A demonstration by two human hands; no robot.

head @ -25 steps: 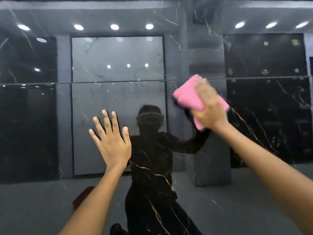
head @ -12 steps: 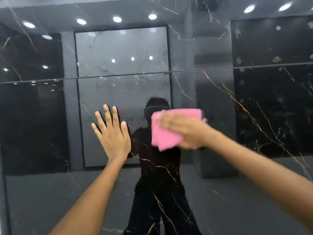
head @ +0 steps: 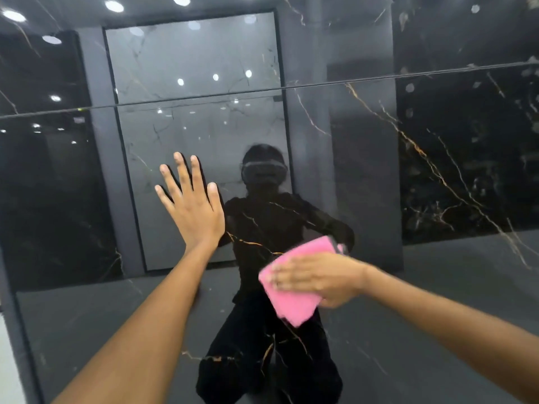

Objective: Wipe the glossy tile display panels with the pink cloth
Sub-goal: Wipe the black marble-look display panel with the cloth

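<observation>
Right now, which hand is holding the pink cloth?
The right hand, pressing the pink cloth against the lower tile panel; the left hand lies flat and empty, fingers spread.

One head-worn wide-angle camera looks straight ahead at a glossy black tile panel (head: 437, 170), close enough for both forearms to reach it, entering from the frame's lower left and right.

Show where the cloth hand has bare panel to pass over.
Free: right of the cloth up to the seam, and the strip below both arms. Crowded: leftward, where the left hand lies flat on the panel.
</observation>
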